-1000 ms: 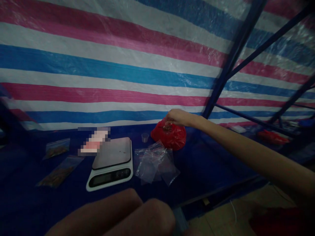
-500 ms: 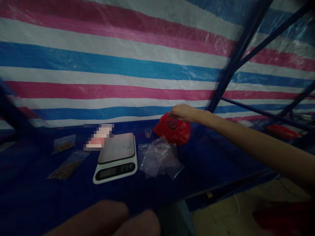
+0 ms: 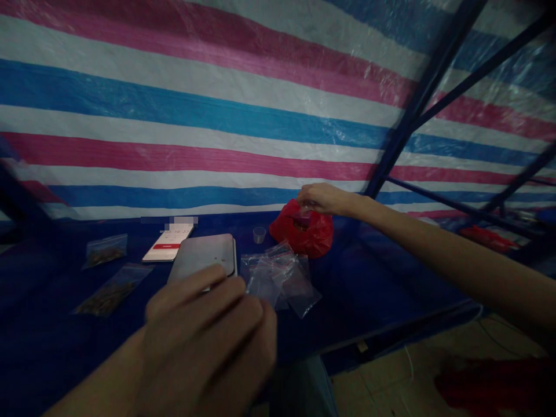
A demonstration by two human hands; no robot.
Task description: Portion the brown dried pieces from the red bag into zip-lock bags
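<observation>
My left hand (image 3: 212,341) is raised close to the camera, in front of the kitchen scale (image 3: 204,255), hiding its display. Its fingers are curled together, and whatever may be in them is hidden. My right hand (image 3: 328,198) reaches to the top of a red plastic bag (image 3: 319,237). The fingers are pinched at the bag's opening; what they grip is too dim to make out. Dark contents show inside the opening. A small clear cup (image 3: 259,234) stands just left of the bag. Several clear zip bags (image 3: 280,275) lie overlapping between scale and red bag.
Two filled zip bags, one farther back (image 3: 105,250) and one nearer (image 3: 113,291), lie at the left of the blue table (image 3: 365,289). A lit phone (image 3: 169,240) lies behind the scale. Blue metal poles (image 3: 403,124) and a striped plastic sheet (image 3: 217,113) stand behind.
My left hand has risen from the bottom edge and now covers the scale's front. My right hand stays at the red bag, with only a slight shift. Small dark bits remain on the scale.
</observation>
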